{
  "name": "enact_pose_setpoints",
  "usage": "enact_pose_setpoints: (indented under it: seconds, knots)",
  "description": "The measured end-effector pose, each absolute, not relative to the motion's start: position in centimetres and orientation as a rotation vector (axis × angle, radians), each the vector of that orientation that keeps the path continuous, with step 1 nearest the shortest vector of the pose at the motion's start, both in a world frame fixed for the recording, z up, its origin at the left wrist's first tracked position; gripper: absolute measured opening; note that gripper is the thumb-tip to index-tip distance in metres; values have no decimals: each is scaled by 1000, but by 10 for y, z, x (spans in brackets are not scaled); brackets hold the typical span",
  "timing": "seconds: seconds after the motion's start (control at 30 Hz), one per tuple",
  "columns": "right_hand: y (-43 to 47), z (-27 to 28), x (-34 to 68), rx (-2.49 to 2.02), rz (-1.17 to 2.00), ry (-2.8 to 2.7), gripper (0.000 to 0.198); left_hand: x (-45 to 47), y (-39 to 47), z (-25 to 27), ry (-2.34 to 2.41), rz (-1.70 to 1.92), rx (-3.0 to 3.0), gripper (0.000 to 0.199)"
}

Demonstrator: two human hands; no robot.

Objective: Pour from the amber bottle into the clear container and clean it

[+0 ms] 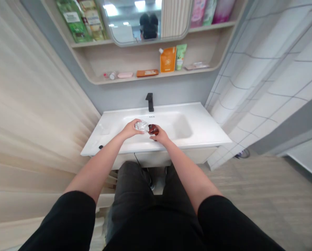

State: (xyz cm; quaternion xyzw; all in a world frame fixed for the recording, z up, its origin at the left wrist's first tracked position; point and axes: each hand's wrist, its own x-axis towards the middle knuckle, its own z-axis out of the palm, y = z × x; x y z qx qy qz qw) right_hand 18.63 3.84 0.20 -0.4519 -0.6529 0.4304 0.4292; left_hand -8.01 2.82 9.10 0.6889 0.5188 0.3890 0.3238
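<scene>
Over the white sink (171, 120), my left hand (130, 129) is closed around a clear plastic bottle (142, 126) held on its side. My right hand (161, 135) grips a dark red-brown bottle (153, 129), tilted with its neck toward the clear one. The two bottles meet or nearly meet at their necks; I cannot tell whether they touch. Any liquid passing between them is too small to make out. A small black cap (101, 147) lies on the counter left of my left forearm.
A black faucet (150, 102) stands behind the basin. Above it, a shelf (148, 77) carries an orange pouch (168, 60), a green tube (181, 56) and small items. Below the mirror (135, 31) edge the cabinet overhangs. A curtain (35, 104) hangs at left, a tiled wall (252, 104) at right.
</scene>
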Motion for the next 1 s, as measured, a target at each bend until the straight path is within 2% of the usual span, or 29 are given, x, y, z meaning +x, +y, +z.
enact_pose_setpoints:
  seconds: [1.0]
  knots:
    - [34, 8, 187, -1140, 1069, -1625, 98, -78, 25, 133, 1506, 867, 2087, 83]
